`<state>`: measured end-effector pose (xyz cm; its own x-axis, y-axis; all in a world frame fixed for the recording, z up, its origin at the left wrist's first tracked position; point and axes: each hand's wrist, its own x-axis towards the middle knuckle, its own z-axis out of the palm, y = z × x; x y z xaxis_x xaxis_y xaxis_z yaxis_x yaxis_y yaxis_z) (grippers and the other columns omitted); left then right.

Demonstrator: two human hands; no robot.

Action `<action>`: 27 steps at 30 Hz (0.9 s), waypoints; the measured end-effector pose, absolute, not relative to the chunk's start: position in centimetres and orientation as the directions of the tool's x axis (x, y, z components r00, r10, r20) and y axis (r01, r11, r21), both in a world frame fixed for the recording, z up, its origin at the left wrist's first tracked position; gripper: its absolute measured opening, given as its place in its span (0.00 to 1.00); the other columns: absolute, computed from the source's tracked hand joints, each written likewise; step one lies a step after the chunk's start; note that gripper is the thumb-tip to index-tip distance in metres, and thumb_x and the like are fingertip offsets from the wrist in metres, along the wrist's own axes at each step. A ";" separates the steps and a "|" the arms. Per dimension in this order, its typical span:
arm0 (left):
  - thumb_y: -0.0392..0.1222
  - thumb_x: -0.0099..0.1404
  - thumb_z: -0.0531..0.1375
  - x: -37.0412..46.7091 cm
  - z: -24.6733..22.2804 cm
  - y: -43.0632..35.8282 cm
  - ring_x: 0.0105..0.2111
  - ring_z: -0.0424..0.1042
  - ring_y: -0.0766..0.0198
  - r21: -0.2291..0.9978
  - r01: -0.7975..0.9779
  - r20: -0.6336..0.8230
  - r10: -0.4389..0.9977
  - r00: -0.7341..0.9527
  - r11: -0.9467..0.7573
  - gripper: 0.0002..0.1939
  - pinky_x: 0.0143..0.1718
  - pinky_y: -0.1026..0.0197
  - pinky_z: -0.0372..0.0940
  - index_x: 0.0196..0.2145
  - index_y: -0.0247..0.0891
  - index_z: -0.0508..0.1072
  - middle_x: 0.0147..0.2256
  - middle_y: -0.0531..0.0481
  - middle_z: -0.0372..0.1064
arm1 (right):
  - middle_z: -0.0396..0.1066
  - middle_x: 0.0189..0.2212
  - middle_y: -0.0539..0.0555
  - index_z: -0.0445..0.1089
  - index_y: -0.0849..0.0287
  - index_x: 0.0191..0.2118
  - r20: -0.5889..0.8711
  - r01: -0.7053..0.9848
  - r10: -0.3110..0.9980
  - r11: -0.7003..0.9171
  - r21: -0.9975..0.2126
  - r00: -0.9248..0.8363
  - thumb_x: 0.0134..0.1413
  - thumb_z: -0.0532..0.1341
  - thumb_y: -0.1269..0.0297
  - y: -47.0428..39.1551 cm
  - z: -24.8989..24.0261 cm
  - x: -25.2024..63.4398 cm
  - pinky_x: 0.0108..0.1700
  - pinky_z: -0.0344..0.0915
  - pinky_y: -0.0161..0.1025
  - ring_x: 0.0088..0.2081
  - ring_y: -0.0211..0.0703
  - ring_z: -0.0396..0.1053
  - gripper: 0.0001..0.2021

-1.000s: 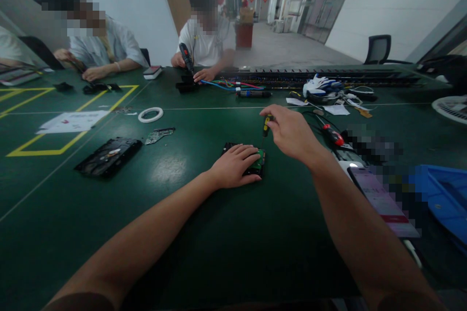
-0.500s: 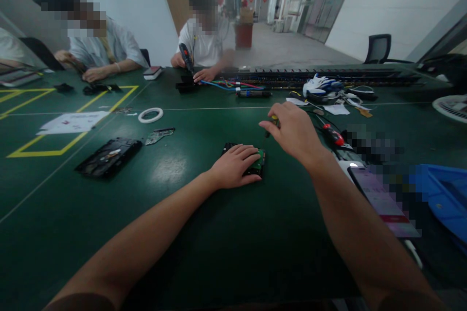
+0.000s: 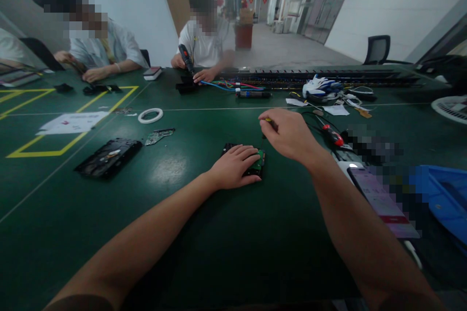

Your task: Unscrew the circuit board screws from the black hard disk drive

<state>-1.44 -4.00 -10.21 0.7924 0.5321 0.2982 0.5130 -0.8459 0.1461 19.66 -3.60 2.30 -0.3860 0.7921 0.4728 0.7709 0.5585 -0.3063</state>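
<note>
In the middle of the green table lies a hard drive (image 3: 259, 161) with its green circuit board facing up. My left hand (image 3: 235, 166) rests flat across it, fingers stretched out and thumb along the near edge, covering most of the drive. Just above the drive's right far corner, my right hand (image 3: 286, 133) is closed around a small screwdriver (image 3: 269, 121) with a yellow and dark handle. Its thin shaft points down towards the drive. I cannot tell whether the tip touches it.
To the left are a black casing (image 3: 109, 156), a circuit board piece (image 3: 159, 136) and a white tape roll (image 3: 150, 115). Right of me lie a phone (image 3: 383, 199), a red-handled tool (image 3: 332, 135) and a blue tray (image 3: 443, 199). Across the table a co-worker holds a power screwdriver (image 3: 186, 57).
My right hand has come down and slightly left, and the screwdriver in it now stands more upright by the drive's corner. My left hand has stayed on the hard drive.
</note>
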 end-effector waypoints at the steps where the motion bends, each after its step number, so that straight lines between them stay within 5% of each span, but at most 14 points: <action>1: 0.68 0.73 0.54 -1.4 -10.2 -4.0 0.69 0.60 0.44 0.147 0.514 0.298 0.533 0.792 -0.845 0.38 0.71 0.39 0.54 0.68 0.39 0.64 0.67 0.38 0.63 | 0.80 0.47 0.59 0.76 0.57 0.45 0.474 0.767 0.788 0.565 -0.306 -0.392 0.66 0.55 0.68 -3.6 2.4 19.6 0.52 0.66 0.49 0.48 0.53 0.75 0.12; 7: 0.67 0.72 0.56 -1.4 -10.2 -4.0 0.69 0.60 0.45 0.161 0.509 0.307 0.533 0.789 -0.846 0.37 0.70 0.39 0.55 0.68 0.40 0.64 0.67 0.38 0.64 | 0.79 0.48 0.61 0.76 0.57 0.49 0.481 0.783 0.795 0.545 -0.301 -0.369 0.66 0.55 0.68 -3.6 2.3 19.7 0.54 0.66 0.52 0.50 0.56 0.74 0.14; 13: 0.68 0.72 0.55 -1.5 -10.2 -4.0 0.69 0.60 0.44 0.158 0.508 0.305 0.531 0.790 -0.847 0.37 0.71 0.38 0.54 0.68 0.40 0.64 0.67 0.38 0.64 | 0.76 0.39 0.57 0.74 0.54 0.41 0.493 0.830 0.807 0.494 -0.259 -0.327 0.67 0.61 0.60 -3.5 2.2 20.0 0.44 0.63 0.48 0.41 0.53 0.71 0.06; 18: 0.68 0.73 0.54 -1.5 -10.0 -4.1 0.69 0.60 0.44 0.149 0.516 0.297 0.536 0.790 -0.844 0.37 0.71 0.38 0.53 0.68 0.39 0.64 0.67 0.38 0.63 | 0.73 0.38 0.57 0.72 0.55 0.34 0.518 0.840 0.802 0.478 -0.257 -0.298 0.61 0.68 0.54 -3.6 2.2 19.9 0.42 0.62 0.46 0.39 0.51 0.69 0.11; 27: 0.68 0.73 0.54 -1.5 -10.1 -4.1 0.69 0.60 0.44 0.140 0.521 0.292 0.538 0.791 -0.842 0.38 0.71 0.39 0.53 0.68 0.39 0.63 0.67 0.39 0.63 | 0.76 0.44 0.58 0.78 0.54 0.47 0.513 0.780 0.779 0.554 -0.291 -0.362 0.63 0.65 0.68 -3.5 2.4 20.2 0.51 0.66 0.49 0.46 0.53 0.73 0.08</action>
<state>-1.48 -4.10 -10.12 0.7909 0.5377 0.2922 0.5208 -0.8421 0.1398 20.15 -3.50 2.38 -0.3615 0.7787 0.5128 0.7804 0.5537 -0.2906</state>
